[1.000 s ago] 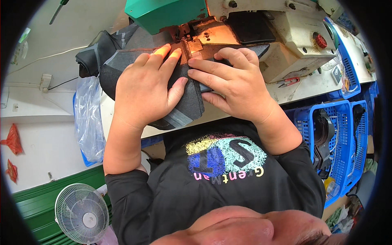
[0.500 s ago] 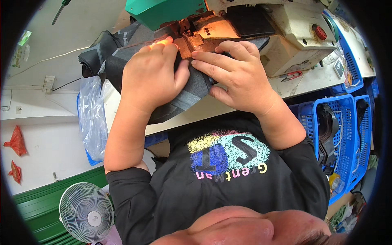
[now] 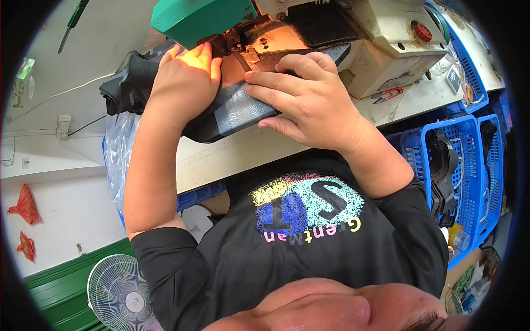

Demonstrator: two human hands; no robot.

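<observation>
Dark fabric (image 3: 234,113) lies below the sewing machine's green head (image 3: 201,22), grey band toward the wearer. Left hand (image 3: 190,80) palm down on it, fingers extended near the lit needle area; cannot tell whether it pinches. Right hand (image 3: 306,99) spread on the fabric, thumb apart at near edge, unclenched. Red-handled snips (image 3: 391,94) rightward on pale surface (image 3: 221,158).

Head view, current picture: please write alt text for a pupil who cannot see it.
A person's left hand and right hand rest on dark material at what looks like a sewing machine, under warm orange light. Blue baskets stand to the right.
</observation>
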